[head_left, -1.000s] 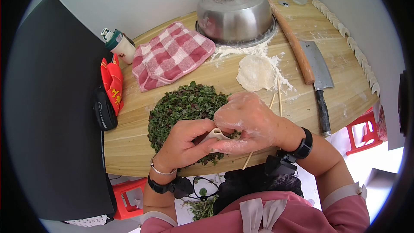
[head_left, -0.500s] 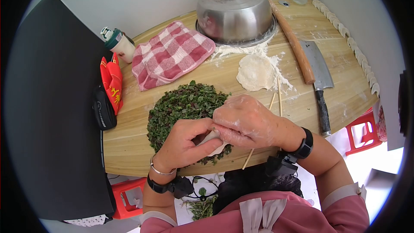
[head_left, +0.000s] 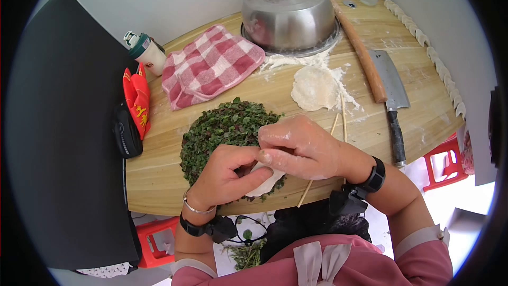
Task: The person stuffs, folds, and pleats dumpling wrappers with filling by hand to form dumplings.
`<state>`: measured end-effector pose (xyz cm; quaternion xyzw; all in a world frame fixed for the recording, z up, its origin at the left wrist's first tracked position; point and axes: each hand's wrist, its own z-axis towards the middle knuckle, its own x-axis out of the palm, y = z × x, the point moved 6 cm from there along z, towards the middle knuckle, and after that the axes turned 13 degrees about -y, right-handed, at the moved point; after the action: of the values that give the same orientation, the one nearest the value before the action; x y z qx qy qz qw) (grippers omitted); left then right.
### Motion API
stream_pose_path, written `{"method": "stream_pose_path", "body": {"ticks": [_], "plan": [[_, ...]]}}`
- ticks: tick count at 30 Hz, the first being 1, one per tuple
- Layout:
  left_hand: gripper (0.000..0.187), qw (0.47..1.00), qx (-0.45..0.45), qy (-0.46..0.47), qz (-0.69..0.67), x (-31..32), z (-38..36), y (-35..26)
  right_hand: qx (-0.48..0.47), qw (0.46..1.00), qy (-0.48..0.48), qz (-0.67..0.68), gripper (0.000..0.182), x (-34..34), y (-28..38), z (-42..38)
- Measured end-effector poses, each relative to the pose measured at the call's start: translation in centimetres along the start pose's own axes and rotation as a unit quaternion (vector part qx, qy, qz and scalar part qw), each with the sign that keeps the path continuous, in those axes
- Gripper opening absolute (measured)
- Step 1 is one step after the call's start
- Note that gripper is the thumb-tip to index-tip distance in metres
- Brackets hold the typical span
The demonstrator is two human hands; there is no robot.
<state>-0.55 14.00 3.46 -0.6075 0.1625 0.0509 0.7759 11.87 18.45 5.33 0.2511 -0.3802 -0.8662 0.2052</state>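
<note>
Between my two hands is a pale dumpling (head_left: 266, 181), held over the near edge of a heap of chopped green leaves (head_left: 227, 124). My left hand (head_left: 225, 175) grips it, thumb along its side and fingers partly hidden behind. The thumb and curled fingers of my right hand (head_left: 304, 148) meet at its upper edge, dusted with flour. What lies inside the dough cannot be seen. Right of the heap, a pair of chopsticks (head_left: 319, 159) passes partly under my right hand. Beyond them a flat round dough wrapper (head_left: 313, 89) rests beside scattered flour.
An upturned steel basin (head_left: 288, 18) stands at the back, with a rolling pin (head_left: 361, 50) and a cleaver (head_left: 391, 85) to its right. Finished dumplings (head_left: 443, 71) line the right table edge. A checked cloth (head_left: 211, 66), a bottle (head_left: 148, 55) and a black case (head_left: 127, 132) sit left.
My right hand's fingers have opened a little and its thumb has shifted up along the dumpling's edge, so more of the white dough shows. My left hand keeps its grip.
</note>
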Motion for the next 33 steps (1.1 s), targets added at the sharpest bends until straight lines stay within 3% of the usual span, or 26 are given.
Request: {"method": "stream_pose_path", "body": {"ticks": [7,10,12,13,16,21,25,28,30,33], "plan": [[0.013,0.999,0.015,0.004,0.048,-0.3,0.2,-0.8,-0.07,0.996,-0.044,-0.042,0.019,0.2,0.1,-0.1],[0.012,0.999,-0.002,0.009,0.036,-0.3,0.1,-0.1,-0.055,0.996,-0.045,-0.053,0.019,-0.1,0.3,-0.1],[0.011,0.999,-0.025,-0.005,-0.019,0.1,-0.1,-0.1,0.057,0.997,0.021,-0.052,0.022,0.1,-1.0,-0.4],[0.011,0.996,-0.047,-0.019,-0.076,0.2,-0.1,0.0,0.057,0.997,0.02,-0.052,0.022,0.1,-1.0,-0.4],[0.011,0.995,-0.062,-0.01,-0.072,-0.1,-0.3,0.5,0.05,0.998,-0.024,0.021,0.028,-0.2,-0.8,-0.2],[0.011,0.992,-0.081,-0.026,-0.096,-0.2,-0.2,0.7,-0.046,0.997,-0.043,-0.038,0.02,0.1,-0.2,-0.1],[0.011,0.992,-0.073,-0.022,-0.101,-0.2,-0.3,0.7,-0.071,0.994,-0.06,-0.05,0.017,0.1,0.2,-0.1],[0.014,0.989,-0.074,-0.055,-0.112,-0.4,-0.2,0.7,-0.012,0.997,-0.032,-0.073,0.016,-0.1,-0.2,-0.2],[0.015,0.985,-0.082,-0.073,-0.132,-0.6,-0.2,0.5,0.117,0.993,-0.03,0.001,0.019,-0.4,-1.1,-0.3],[0.018,0.978,-0.104,-0.094,-0.156,-1.0,-0.2,0.8,0.04,0.998,-0.031,-0.046,0.016,-0.4,-1.0,-0.1]]}}
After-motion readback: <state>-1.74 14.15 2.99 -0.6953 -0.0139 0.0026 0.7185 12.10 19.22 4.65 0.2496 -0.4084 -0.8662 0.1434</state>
